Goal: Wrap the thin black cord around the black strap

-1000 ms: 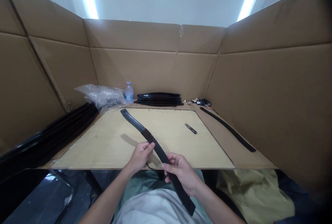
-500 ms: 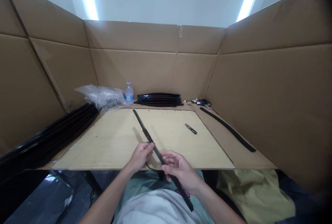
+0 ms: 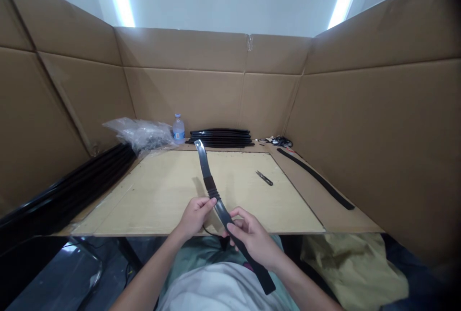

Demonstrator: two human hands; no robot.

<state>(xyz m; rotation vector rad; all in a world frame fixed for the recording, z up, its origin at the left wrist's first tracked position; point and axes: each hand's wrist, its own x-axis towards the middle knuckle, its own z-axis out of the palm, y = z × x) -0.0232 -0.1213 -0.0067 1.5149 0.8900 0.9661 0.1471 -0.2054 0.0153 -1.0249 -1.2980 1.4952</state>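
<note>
A long, slightly curved black strip [image 3: 223, 213] slants across the front of the board, its far end raised and showing a small hole. Around its middle sits a dark wrapped band [image 3: 210, 184] with several cord-like turns below it. My left hand [image 3: 196, 214] pinches the strip just under those turns, thumb on top. Lower down, my right hand [image 3: 252, 236] grips the same strip between thumb and fingers. A thin dark cord [image 3: 208, 231] hangs beneath the left hand. Thread snips [image 3: 264, 178] lie on the board to the right.
A pale board [image 3: 144, 196] covers the table. Another black strip [image 3: 317, 176] lies on the right. Stacked black strips stand at the back [image 3: 220, 137] and left [image 3: 72, 186], near a plastic bag [image 3: 142, 133] and a bottle [image 3: 178, 129]. Cardboard walls [image 3: 187, 90] surround the table.
The strip has rolled in my hands from nearly edge-on to show its broad face, and its far end has shifted right and up. Both hands still hold it.
</note>
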